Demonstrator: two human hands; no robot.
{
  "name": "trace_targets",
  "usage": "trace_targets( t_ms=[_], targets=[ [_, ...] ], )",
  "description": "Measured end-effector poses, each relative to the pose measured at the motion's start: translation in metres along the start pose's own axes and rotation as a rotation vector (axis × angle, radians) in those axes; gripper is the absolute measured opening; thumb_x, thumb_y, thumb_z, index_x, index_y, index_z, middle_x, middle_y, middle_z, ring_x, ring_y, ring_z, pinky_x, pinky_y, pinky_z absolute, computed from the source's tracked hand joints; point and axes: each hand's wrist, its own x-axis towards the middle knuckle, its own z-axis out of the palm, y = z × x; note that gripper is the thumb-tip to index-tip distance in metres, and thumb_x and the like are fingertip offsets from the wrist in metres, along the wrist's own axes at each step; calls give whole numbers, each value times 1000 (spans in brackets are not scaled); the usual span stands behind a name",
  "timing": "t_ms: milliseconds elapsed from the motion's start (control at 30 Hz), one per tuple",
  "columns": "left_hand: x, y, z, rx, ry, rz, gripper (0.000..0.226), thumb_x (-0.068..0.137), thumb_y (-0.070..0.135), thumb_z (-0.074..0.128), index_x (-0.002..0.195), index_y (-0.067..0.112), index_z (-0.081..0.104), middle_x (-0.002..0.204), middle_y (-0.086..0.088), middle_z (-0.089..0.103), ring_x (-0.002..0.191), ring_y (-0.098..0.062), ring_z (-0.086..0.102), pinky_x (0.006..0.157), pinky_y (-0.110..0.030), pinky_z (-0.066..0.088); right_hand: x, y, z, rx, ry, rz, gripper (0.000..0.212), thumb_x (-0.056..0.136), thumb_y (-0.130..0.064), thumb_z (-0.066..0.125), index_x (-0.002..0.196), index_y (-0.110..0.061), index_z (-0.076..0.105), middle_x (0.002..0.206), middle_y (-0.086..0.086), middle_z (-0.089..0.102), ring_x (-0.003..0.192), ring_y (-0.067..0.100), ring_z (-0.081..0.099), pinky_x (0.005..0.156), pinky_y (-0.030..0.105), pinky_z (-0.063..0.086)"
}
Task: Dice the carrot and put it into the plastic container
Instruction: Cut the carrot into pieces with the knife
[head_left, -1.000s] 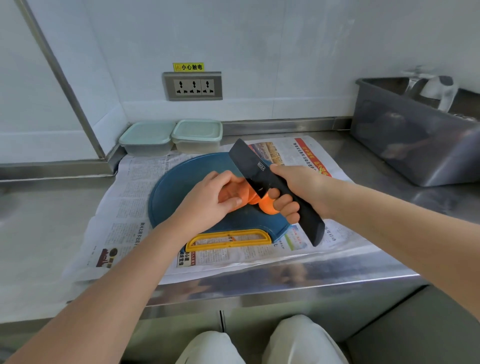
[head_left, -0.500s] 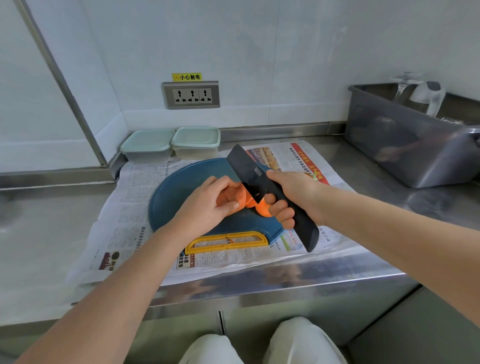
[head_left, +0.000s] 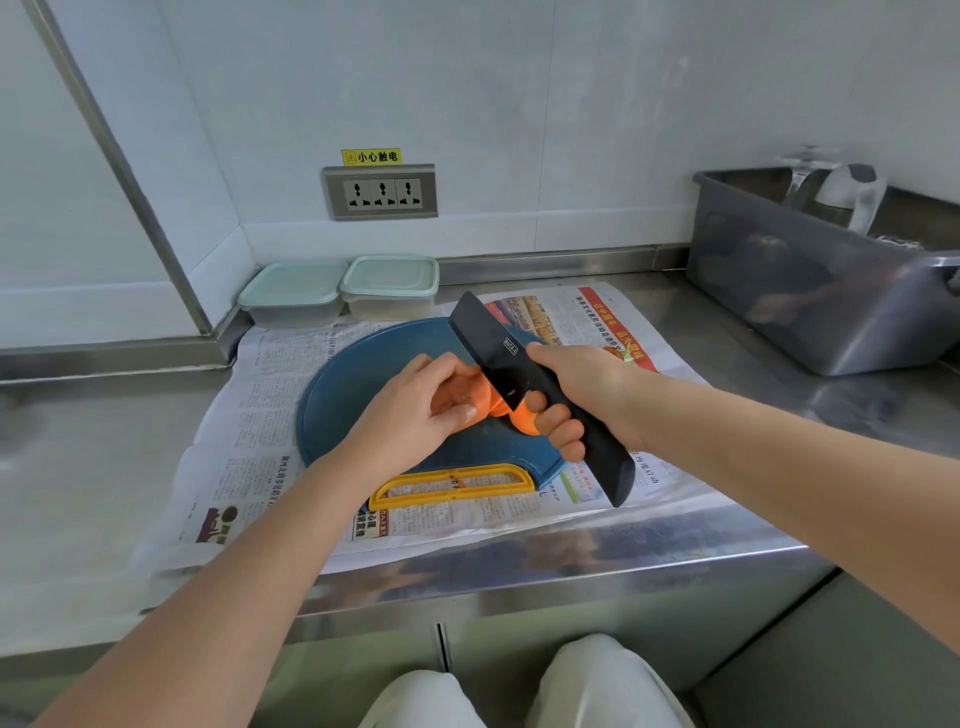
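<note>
Slicing under way: left hand (head_left: 415, 410) grips orange carrot (head_left: 522, 422), right hand (head_left: 587, 384) holds black cleaver (head_left: 493, 348). Lidded pale-green plastic containers (head_left: 389, 280) untouched.

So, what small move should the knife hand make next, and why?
Probably press the knife straight down: its blade lies across the carrot, which the left hand steadies on the cutting board, while the right hand grips the handle.

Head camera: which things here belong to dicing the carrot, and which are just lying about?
For the job: carrot in left hand; black knife in right hand; blue cutting board; left plastic container; right plastic container.
Lying about: newspaper; wall socket; grey tub.
</note>
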Motion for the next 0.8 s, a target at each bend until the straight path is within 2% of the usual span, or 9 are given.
trace_targets(
  t_ms=[533,800],
  targets=[
    [-1,5,0,30,-18,-4,34,90,30,61,122,26,50,111,7,45,103,-11,48,78,-23,36,0,-3,9,-117,92,75,55,97,-55,30,61,-15,41,43,-1,36,32,12,31,38,15,31],
    [1,2,1,-2,-15,12,29,90,30,62,115,34,48,106,6,47,97,-12,50,76,-24,38,9,-2,16,-115,103,101,55,97,-56,29,61,-15,39,43,-2,35,31,12,29,37,14,31]
  ],
)
